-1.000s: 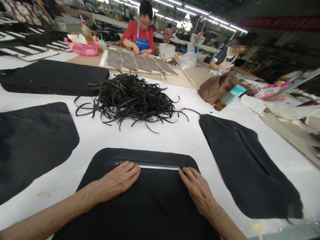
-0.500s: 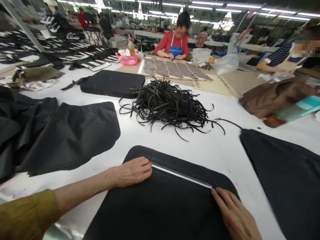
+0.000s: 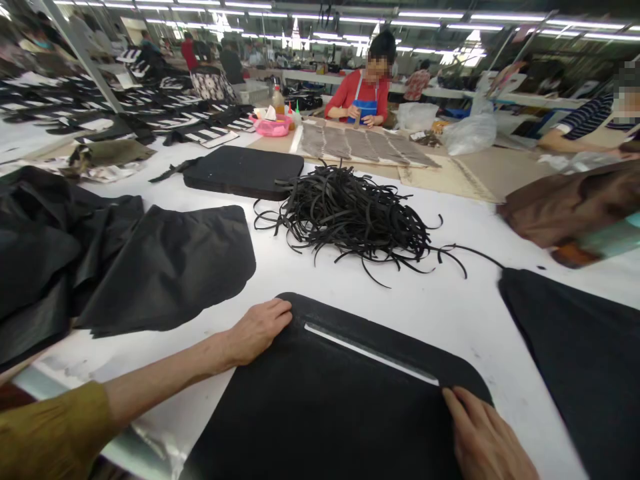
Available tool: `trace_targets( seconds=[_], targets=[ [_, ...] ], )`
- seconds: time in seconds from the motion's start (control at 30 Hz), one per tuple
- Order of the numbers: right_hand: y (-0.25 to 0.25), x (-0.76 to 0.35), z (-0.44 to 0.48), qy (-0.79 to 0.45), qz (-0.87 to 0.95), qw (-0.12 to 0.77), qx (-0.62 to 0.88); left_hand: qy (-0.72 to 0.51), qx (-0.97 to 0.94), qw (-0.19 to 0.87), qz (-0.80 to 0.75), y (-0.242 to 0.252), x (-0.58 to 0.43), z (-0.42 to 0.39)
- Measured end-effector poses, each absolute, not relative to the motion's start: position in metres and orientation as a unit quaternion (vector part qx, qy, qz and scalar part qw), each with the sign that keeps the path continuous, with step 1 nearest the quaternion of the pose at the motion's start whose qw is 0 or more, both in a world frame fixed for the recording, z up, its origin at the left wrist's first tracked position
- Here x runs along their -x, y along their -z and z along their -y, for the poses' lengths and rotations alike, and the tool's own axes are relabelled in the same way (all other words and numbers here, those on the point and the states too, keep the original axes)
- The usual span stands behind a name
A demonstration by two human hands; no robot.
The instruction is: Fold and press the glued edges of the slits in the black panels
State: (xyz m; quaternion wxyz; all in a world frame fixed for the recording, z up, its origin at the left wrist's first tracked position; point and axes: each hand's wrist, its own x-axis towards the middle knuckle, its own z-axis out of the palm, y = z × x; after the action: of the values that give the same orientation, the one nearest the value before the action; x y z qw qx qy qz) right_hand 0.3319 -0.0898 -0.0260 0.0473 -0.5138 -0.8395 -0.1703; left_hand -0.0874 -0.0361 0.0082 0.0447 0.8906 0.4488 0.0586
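A black fabric panel point(image 3: 350, 413) with rounded corners lies on the white table in front of me. Near its far edge runs a narrow slot point(image 3: 370, 355) showing a white strip. My left hand point(image 3: 257, 330) is at the panel's far left corner, fingers bent and closed on the edge; its thumb is hidden. At the slot's right end, my right hand point(image 3: 487, 433) rests on the panel with fingers stretched out, fingertips touching beside the white strip.
A tangled heap of black strips point(image 3: 350, 217) lies beyond the panel. Behind it sits a black padded stack point(image 3: 240, 170). Black fabric pieces point(image 3: 175, 267) lie left, another black stack point(image 3: 575, 353) right, near a brown bag point(image 3: 565, 207). A co-worker point(image 3: 367, 93) works across the table.
My left hand has moved off the slot's left end to the panel's far left corner, uncovering that end. My right hand stays by the slot's right end. The view has shifted slightly.
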Motion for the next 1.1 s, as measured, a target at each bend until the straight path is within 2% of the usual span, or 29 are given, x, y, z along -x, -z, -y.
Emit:
trace_targets(
  seconds=[0.07, 0.13, 0.27, 0.33, 0.5, 0.7, 0.9, 1.0, 1.1],
  targets=[
    [0.021, -0.325, 0.094, 0.160, 0.794, 0.026, 0.587, -0.081, -0.845, 0.055, -0.526, -0.010, 0.084, 0.043],
    [0.013, -0.310, 0.096, 0.149, 0.767, 0.018, 0.624, -0.095, -0.839, 0.051, -0.533, -0.012, 0.078, 0.051],
    [-0.001, -0.254, 0.092, 0.118, 0.820, 0.087, 0.553, -0.070, -0.894, 0.068, -0.437, -0.012, 0.061, 0.063],
    [-0.003, -0.218, 0.087, 0.093, 0.848, 0.115, 0.509, -0.036, -0.892, 0.082, -0.443, -0.007, 0.054, 0.067],
    [0.005, -0.162, 0.076, 0.028, 0.878, 0.088, 0.469, -0.024, -0.875, 0.090, -0.475, 0.007, 0.054, 0.069],
    [0.011, -0.162, 0.075, 0.056, 0.884, 0.076, 0.458, -0.053, -0.876, 0.099, -0.469, 0.007, 0.067, 0.061],
    [0.006, -0.161, 0.078, 0.043, 0.871, 0.087, 0.482, -0.120, -0.801, 0.092, -0.579, -0.011, 0.066, 0.056],
    [0.002, -0.155, 0.080, 0.026, 0.857, 0.094, 0.505, -0.111, -0.850, 0.077, -0.510, -0.011, 0.052, 0.065],
    [0.002, -0.146, 0.080, 0.011, 0.857, 0.098, 0.505, -0.046, -0.893, 0.076, -0.440, -0.001, 0.036, 0.073]
  ],
)
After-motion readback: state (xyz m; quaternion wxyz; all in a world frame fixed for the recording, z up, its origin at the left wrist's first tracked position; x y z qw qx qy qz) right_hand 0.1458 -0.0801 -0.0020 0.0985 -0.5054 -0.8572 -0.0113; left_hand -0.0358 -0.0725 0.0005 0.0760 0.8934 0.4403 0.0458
